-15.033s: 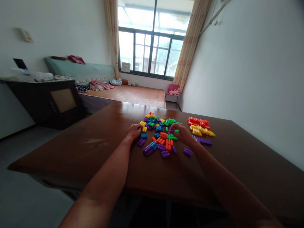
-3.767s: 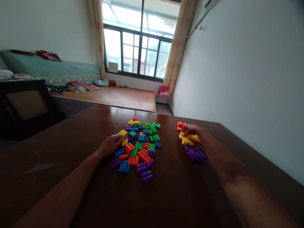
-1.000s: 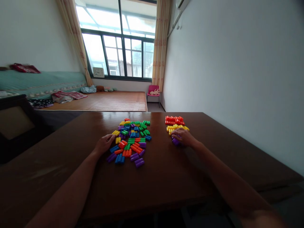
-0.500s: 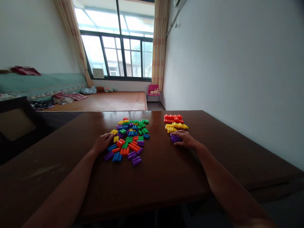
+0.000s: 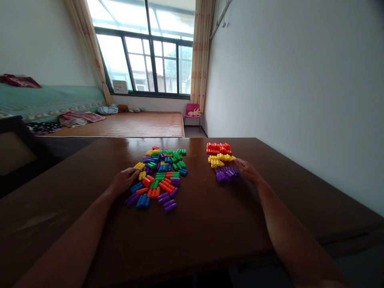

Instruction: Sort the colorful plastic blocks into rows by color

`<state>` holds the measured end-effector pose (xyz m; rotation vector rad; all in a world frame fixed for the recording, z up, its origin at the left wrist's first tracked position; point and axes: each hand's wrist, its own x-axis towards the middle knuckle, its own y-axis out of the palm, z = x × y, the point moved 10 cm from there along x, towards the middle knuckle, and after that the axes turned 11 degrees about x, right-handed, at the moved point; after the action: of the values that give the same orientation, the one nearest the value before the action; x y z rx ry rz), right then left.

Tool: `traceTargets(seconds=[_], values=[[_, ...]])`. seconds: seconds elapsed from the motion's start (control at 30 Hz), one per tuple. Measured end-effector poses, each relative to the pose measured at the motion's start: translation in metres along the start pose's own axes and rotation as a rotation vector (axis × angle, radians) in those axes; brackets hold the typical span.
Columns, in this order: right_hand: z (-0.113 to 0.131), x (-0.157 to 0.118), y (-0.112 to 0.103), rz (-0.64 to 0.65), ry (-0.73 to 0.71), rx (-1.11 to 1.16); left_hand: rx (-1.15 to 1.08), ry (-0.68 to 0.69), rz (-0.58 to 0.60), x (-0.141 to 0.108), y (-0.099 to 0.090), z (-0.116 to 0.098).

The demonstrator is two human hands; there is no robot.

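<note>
My left hand (image 5: pixel 123 181) lies at the left edge of a mixed pile of plastic tube-shaped blocks (image 5: pixel 160 176), fingers stretched out. Its fingertips are next to a yellow block (image 5: pixel 139 165) and another yellow block (image 5: pixel 142 175). On the right, my right hand (image 5: pixel 246 169) is open, its fingers extended by the right end of a row of yellow blocks (image 5: pixel 220 160); whether they touch is unclear. Just in front of that row lies a group of purple blocks (image 5: pixel 226 174). Rows of red-orange blocks (image 5: pixel 219 148) lie behind the yellow ones.
Everything lies on a dark brown table (image 5: pixel 198 232). Loose purple blocks (image 5: pixel 170 205) and dark blue blocks (image 5: pixel 143 201) sit at the pile's near edge. Beyond the table are a bed (image 5: pixel 144 125), a pink chair (image 5: pixel 192 109) and a white wall on the right.
My right hand has moved right, off the purple blocks, which now show fully, to beside the yellow row's end. My left hand stays by the yellow blocks. The view has shifted slightly.
</note>
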<state>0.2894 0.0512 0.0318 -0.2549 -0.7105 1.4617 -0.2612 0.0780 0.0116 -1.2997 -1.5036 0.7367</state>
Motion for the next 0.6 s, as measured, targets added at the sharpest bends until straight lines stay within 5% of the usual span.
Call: traceTargets(seconds=[0.27, 0.6], values=[[-0.004, 0.006, 0.034, 0.185, -0.053, 0.030, 0.037, 0.002, 0.026, -0.001, 0.001, -0.003], [-0.002, -0.003, 0.033, 0.182, 0.003, 0.085, 0.040, 0.000, 0.030, -0.002, 0.000, -0.004]])
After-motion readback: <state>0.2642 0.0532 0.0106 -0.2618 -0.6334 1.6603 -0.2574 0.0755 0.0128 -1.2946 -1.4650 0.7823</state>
